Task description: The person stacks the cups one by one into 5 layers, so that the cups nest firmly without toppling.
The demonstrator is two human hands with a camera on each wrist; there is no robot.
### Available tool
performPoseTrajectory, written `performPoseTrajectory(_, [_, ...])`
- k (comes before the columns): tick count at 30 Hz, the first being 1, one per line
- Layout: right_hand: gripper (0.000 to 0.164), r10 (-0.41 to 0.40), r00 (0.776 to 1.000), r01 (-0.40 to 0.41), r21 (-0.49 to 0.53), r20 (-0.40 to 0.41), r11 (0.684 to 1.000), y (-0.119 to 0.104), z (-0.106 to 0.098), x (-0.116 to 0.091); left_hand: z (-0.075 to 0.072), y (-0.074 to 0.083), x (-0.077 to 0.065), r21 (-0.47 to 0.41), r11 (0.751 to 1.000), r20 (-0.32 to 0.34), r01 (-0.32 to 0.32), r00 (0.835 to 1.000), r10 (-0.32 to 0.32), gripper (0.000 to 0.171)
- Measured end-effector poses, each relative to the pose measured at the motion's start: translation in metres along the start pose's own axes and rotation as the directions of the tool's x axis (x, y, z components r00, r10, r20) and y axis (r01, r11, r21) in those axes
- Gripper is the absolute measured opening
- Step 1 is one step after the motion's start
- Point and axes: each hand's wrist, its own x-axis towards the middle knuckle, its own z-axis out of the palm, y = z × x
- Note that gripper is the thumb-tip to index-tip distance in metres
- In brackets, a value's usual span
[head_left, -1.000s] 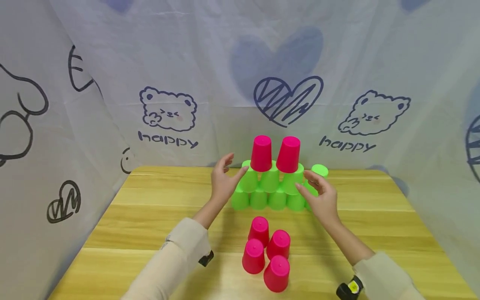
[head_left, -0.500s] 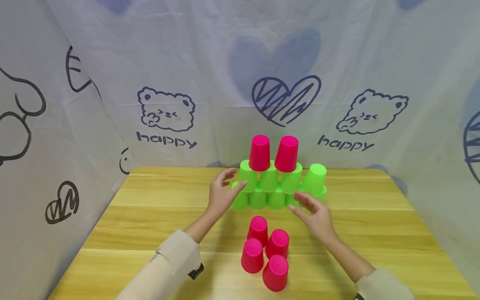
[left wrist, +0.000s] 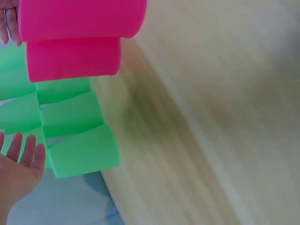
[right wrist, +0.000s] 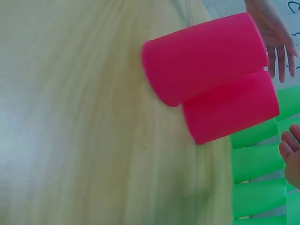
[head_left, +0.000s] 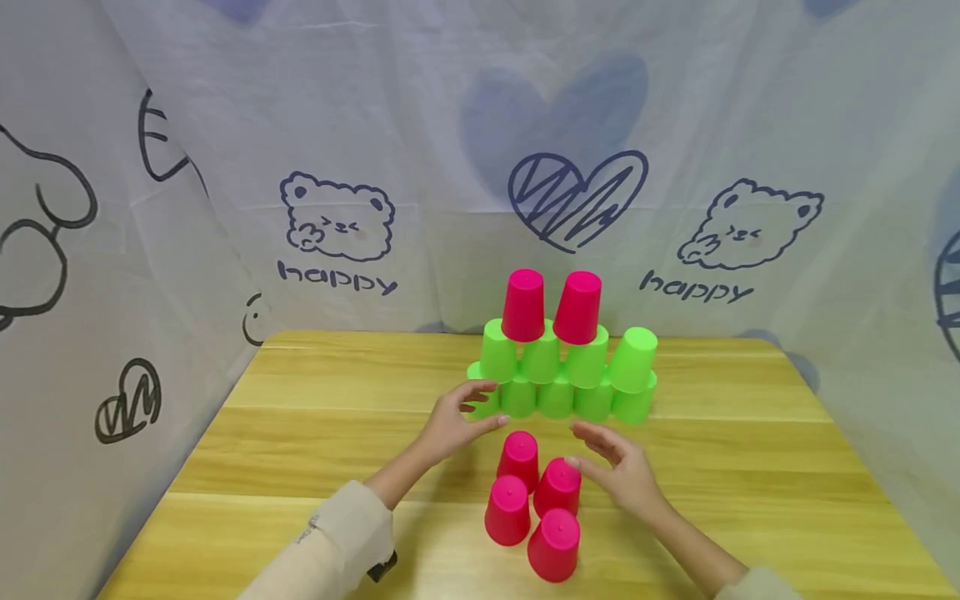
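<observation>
My left hand (head_left: 459,423) hovers at the left of a cluster of several upside-down pink cups (head_left: 508,512), fingers spread and holding nothing. Across the cluster is my right hand (head_left: 621,473), its fingers loosely bent. Its thumb overlaps the right-middle pink cup (head_left: 557,498); whether it touches cannot be told. Behind stand upside-down green cups in two stacked rows, the lower (head_left: 556,398) and the upper (head_left: 540,358). Two more pink cups, a left one (head_left: 523,304) and a right one (head_left: 578,307), top the upper row. The left wrist view shows pink cups (left wrist: 82,18) beyond the left fingers.
The wooden table (head_left: 315,433) extends on both sides of the cups. A printed white curtain (head_left: 450,167) hangs behind the table's far edge, close behind the stacked cups, and along the sides.
Both hands have come down and back toward me, from beside the upper stack to the front pink cups. The green cup at the upper row's right end is now uncovered. No cup has visibly shifted.
</observation>
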Motion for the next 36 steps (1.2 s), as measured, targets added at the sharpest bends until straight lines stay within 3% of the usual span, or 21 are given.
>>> performPoseTrajectory(7, [0.045,0.059,0.997,-0.060,0.010,0.045,0.998,0.006,0.002,-0.013,0.009,-0.013,-0.013,-0.058,0.997,0.069,0.042,0.997,-0.038,0.050])
performPoseTrajectory(18, [0.052,0.054,0.992,-0.057,0.025,0.118,0.998,0.022,0.003,-0.027,0.024,-0.027,-0.021,-0.073,0.997,0.132,0.019,0.991,-0.010,0.050])
performPoseTrajectory(28, [0.052,0.121,0.982,-0.131,0.062,0.144,0.990,0.037,0.009,-0.038,0.034,-0.032,-0.026,-0.056,0.998,0.140,0.008,0.990,0.000,0.050])
performPoseTrajectory(36, [0.049,0.087,0.986,-0.103,0.109,0.140,0.989,0.043,0.013,-0.040,0.038,-0.032,-0.028,-0.039,0.999,0.146,0.010,0.989,-0.004,0.049])
